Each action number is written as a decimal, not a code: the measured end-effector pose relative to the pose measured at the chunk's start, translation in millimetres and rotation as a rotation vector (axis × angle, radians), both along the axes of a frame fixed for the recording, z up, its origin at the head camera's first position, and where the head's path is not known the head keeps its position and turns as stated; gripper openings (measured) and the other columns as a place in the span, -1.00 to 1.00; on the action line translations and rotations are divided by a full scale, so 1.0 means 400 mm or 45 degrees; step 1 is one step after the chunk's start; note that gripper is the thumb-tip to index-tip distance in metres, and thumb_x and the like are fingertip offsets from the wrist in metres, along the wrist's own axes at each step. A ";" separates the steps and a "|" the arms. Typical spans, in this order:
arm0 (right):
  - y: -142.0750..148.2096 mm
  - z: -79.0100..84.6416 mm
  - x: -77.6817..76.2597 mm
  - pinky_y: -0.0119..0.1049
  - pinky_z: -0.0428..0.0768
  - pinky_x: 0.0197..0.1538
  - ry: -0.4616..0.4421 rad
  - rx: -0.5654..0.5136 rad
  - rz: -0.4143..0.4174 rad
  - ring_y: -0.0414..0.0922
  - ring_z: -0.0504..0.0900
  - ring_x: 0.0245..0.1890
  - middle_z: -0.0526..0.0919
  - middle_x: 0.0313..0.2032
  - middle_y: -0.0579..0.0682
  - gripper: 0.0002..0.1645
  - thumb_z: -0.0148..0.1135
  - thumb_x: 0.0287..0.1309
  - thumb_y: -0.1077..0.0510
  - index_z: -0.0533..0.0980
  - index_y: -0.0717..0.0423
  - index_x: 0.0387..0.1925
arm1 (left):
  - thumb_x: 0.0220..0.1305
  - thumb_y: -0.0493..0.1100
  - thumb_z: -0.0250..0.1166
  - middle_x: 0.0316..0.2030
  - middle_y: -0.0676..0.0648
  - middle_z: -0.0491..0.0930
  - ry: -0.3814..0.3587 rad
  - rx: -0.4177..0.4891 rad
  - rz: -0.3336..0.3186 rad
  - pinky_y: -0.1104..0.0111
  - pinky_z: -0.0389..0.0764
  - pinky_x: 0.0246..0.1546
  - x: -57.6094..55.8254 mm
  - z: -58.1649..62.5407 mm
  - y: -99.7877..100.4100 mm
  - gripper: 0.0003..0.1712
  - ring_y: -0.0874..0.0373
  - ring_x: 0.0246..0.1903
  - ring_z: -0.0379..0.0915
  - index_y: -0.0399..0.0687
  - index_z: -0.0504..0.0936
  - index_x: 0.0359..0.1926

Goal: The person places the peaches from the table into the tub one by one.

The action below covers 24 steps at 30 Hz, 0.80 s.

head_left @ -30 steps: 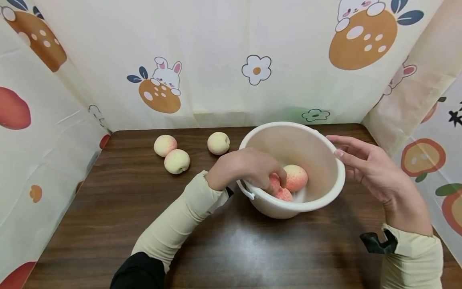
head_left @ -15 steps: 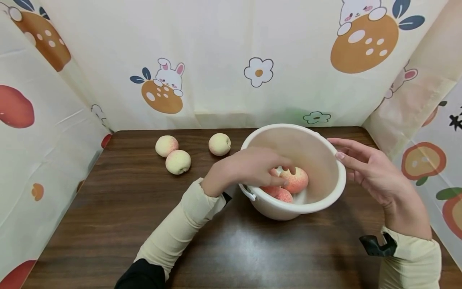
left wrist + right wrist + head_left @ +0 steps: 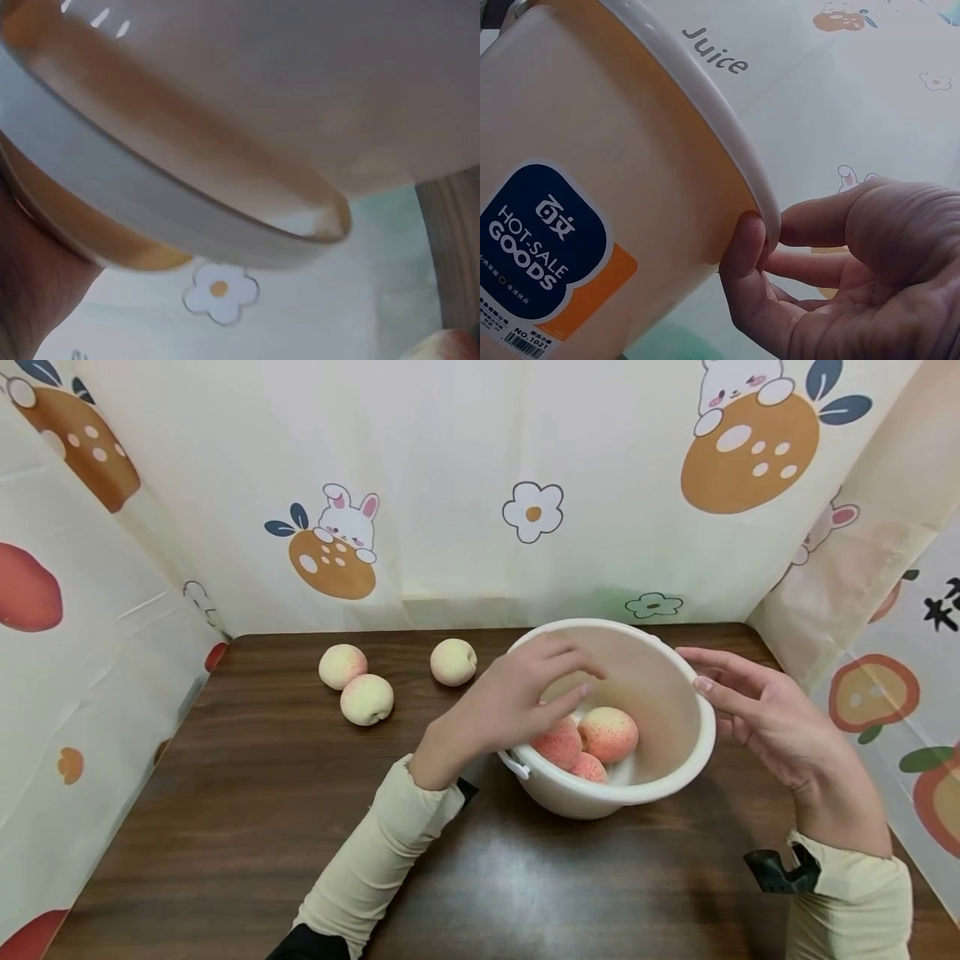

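Observation:
A white plastic bucket (image 3: 701,752) stands on the right half of the table in the head view. Inside it lie three pinkish peaches (image 3: 609,735), one partly covered by my left hand. That hand (image 3: 517,697) is over the bucket's left rim, its fingers loosely extended and holding nothing. At the right rim, my right hand (image 3: 780,718) pinches the edge between thumb and fingers. The right wrist view shows this grip up close, below the rim (image 3: 705,97). The left wrist view mostly shows the bucket's outer wall (image 3: 337,90) and rim.
Three pale peaches are on the table outside the bucket: a touching pair (image 3: 367,699) at the left and a single peach (image 3: 453,662) nearer the bucket. A printed curtain (image 3: 450,552) encloses the dark wooden table (image 3: 262,827) at the back and sides.
My left hand has let go of a peach in the bucket, then risen and drawn back left toward the rim. The right hand keeps its place on the rim.

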State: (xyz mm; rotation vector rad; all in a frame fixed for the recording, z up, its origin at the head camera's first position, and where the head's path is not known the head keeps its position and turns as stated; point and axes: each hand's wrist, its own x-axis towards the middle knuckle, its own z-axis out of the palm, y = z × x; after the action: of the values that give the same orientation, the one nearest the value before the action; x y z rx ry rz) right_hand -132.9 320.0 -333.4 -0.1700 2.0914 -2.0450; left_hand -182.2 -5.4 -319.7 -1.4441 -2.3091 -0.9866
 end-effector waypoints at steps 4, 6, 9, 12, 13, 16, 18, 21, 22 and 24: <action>-0.003 -0.001 -0.003 -0.27 0.78 -0.20 0.016 -0.017 0.010 -0.19 0.77 -0.07 0.71 0.07 -0.05 -0.48 0.04 0.52 0.34 0.44 0.10 0.42 | 0.55 -0.11 0.15 0.10 0.03 0.67 -0.010 0.066 0.110 0.28 0.41 0.35 -0.026 -0.017 -0.032 -0.73 0.10 0.23 0.44 0.03 0.70 0.11; -0.002 -0.001 -0.004 -0.26 0.78 -0.21 0.018 -0.027 0.010 -0.18 0.77 -0.08 0.71 0.05 -0.04 -0.48 0.04 0.52 0.35 0.44 0.11 0.42 | 0.55 -0.11 0.14 0.12 0.00 0.67 -0.005 0.100 0.156 0.23 0.38 0.37 -0.044 -0.022 -0.047 -0.71 0.06 0.25 0.42 0.01 0.70 0.12; 0.001 -0.003 -0.002 -0.25 0.78 -0.23 0.011 -0.037 0.004 -0.17 0.77 -0.10 0.71 0.02 -0.03 -0.48 0.04 0.52 0.36 0.44 0.11 0.42 | 0.53 -0.13 0.17 0.14 -0.06 0.66 0.007 0.148 0.214 0.18 0.35 0.40 -0.074 -0.029 -0.067 -0.71 0.00 0.26 0.41 -0.04 0.70 0.14; 0.004 -0.002 0.000 -0.26 0.78 -0.24 0.011 -0.039 0.001 -0.17 0.77 -0.11 0.71 0.00 -0.02 -0.48 0.03 0.52 0.36 0.44 0.10 0.42 | 0.53 -0.12 0.17 0.16 -0.08 0.63 0.009 0.161 0.302 0.13 0.36 0.39 -0.097 -0.033 -0.091 -0.69 -0.04 0.26 0.39 -0.06 0.68 0.17; 0.004 -0.002 0.001 -0.26 0.78 -0.24 0.012 -0.039 0.000 -0.17 0.77 -0.11 0.70 -0.01 -0.02 -0.48 0.03 0.52 0.36 0.44 0.10 0.42 | 0.54 -0.11 0.16 0.17 -0.09 0.62 0.002 0.155 0.339 0.12 0.36 0.38 -0.103 -0.034 -0.099 -0.67 -0.06 0.26 0.38 -0.06 0.67 0.18; 0.002 -0.003 0.002 -0.25 0.78 -0.23 0.017 -0.040 -0.003 -0.17 0.77 -0.12 0.70 0.00 -0.02 -0.48 0.03 0.52 0.36 0.44 0.11 0.42 | 0.57 -0.08 0.12 0.20 -0.13 0.61 -0.012 0.112 0.457 0.07 0.36 0.39 -0.122 -0.044 -0.120 -0.64 -0.11 0.28 0.36 -0.07 0.64 0.23; 0.000 -0.003 0.002 -0.25 0.79 -0.22 0.020 -0.043 0.000 -0.17 0.78 -0.11 0.70 0.02 -0.02 -0.49 0.03 0.52 0.36 0.44 0.12 0.42 | 0.58 -0.06 0.10 0.20 -0.15 0.60 -0.014 0.059 0.542 0.05 0.36 0.39 -0.133 -0.052 -0.130 -0.62 -0.15 0.29 0.36 -0.07 0.62 0.25; -0.002 -0.002 0.001 -0.25 0.79 -0.20 0.026 -0.053 0.010 -0.18 0.78 -0.09 0.70 0.05 -0.03 -0.49 0.02 0.52 0.36 0.44 0.13 0.42 | 0.58 -0.04 0.10 0.21 -0.19 0.59 -0.040 -0.046 0.656 -0.01 0.38 0.39 -0.149 -0.068 -0.138 -0.59 -0.20 0.30 0.37 -0.08 0.60 0.27; -0.003 -0.002 0.000 -0.25 0.79 -0.20 0.028 -0.055 0.014 -0.18 0.78 -0.08 0.70 0.07 -0.03 -0.48 0.02 0.52 0.37 0.43 0.13 0.42 | 0.57 -0.03 0.10 0.22 -0.19 0.58 -0.053 -0.088 0.692 -0.04 0.39 0.38 -0.154 -0.074 -0.140 -0.59 -0.21 0.30 0.37 -0.08 0.59 0.28; -0.004 0.000 -0.002 -0.25 0.79 -0.20 0.028 -0.061 0.018 -0.17 0.78 -0.07 0.69 0.07 -0.03 -0.48 0.02 0.52 0.37 0.43 0.14 0.42 | 0.58 0.00 0.10 0.26 -0.20 0.56 -0.096 -0.176 0.758 -0.09 0.39 0.36 -0.165 -0.089 -0.143 -0.57 -0.22 0.33 0.35 -0.05 0.58 0.30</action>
State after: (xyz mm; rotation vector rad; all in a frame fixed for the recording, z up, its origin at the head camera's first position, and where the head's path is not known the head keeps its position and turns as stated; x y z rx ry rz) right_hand -133.5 318.5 -333.3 -0.2149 2.0493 -2.0953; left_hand -248.2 -62.7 -355.3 -0.6758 -2.6578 -0.7200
